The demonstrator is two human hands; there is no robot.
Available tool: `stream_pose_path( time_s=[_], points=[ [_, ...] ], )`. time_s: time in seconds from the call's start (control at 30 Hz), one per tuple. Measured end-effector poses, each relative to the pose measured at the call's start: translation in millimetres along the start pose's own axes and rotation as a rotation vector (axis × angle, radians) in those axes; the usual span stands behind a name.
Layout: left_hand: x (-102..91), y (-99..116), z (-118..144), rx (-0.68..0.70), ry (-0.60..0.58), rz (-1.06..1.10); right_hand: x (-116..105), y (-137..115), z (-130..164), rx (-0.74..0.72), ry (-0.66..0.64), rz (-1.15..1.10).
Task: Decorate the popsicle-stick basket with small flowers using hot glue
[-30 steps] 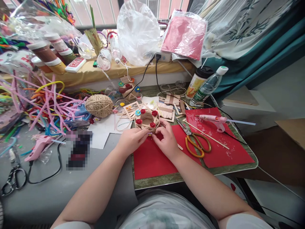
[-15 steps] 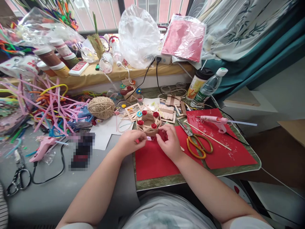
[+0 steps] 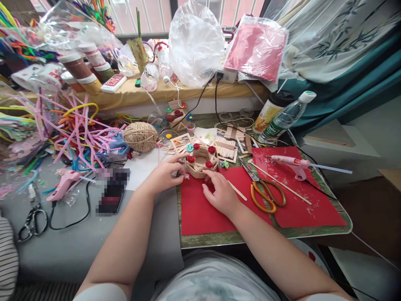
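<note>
A small hexagonal basket built of wooden craft sticks and trimmed with red paper roses (image 3: pixel 202 159) sits on the bench (image 3: pixel 266 236) at the far edge of a red paper sheet (image 3: pixel 203 211), and both hands are at it. The left hand (image 3: pixel 164 175) lies against the basket's left side, fingers loosely curled and the index finger stretched along the rim; whether it truly grips the basket cannot be told. The right hand (image 3: pixel 221 193) rests on the red sheet just in front of the basket, its fingertips (image 3: pixel 209 174) touching the basket's near wall, the hand relaxed and holding nothing that shows. A loose wooden stick (image 3: pixel 237 190) lies just right of that hand. Further right are orange-handled scissors (image 3: pixel 266 195) and, on a second red sheet (image 3: pixel 297 209), a pink hot-glue gun (image 3: pixel 290 163). Behind the basket lie flat panels of glued craft sticks (image 3: pixel 227 146). To the left sit a ball of tan twine (image 3: pixel 140 136), a tangle of coloured pipe cleaners (image 3: pixel 75 129) and another pink glue gun (image 3: pixel 64 184) on the grey surface.
</note>
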State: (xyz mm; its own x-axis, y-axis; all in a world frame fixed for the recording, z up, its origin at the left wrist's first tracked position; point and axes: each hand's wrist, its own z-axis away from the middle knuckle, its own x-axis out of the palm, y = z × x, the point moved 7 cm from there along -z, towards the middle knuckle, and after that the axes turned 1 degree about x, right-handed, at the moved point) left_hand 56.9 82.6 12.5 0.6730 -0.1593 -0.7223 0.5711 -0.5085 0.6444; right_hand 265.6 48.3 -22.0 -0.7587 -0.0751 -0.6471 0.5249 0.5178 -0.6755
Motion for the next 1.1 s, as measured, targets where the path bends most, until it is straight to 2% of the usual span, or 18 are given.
stream_pose_path(
  time_s=[0.2, 0.37, 0.63, 0.8, 0.87, 0.97, 1.1],
  points=[
    [8.0, 16, -2, 0.031, -0.043, -0.079, -15, 17, 0, 0.089, 0.148, -0.043],
    [17.1, 25, -4, 0.059, 0.007, -0.074, -21, 32, -1, 0.16, 0.201, -0.102],
    [23.6, 25, -6, 0.057, 0.038, -0.08, -22, 34, -4, 0.161, 0.224, -0.125],
    [28.7, 24, -7, 0.006, 0.159, -0.104, -30, 25, -2, 0.107, 0.303, -0.079],
    [30.1, 23, -7, -0.008, 0.211, -0.093, -26, 16, -2, 0.059, 0.262, -0.061],
    [31.7, 23, -8, -0.017, 0.239, -0.083, -10, 8, -2, 0.002, 0.102, -0.059],
    [32.2, 22, -8, -0.031, 0.238, -0.091, 7, 12, -3, 0.028, 0.009, -0.033]
  ],
)
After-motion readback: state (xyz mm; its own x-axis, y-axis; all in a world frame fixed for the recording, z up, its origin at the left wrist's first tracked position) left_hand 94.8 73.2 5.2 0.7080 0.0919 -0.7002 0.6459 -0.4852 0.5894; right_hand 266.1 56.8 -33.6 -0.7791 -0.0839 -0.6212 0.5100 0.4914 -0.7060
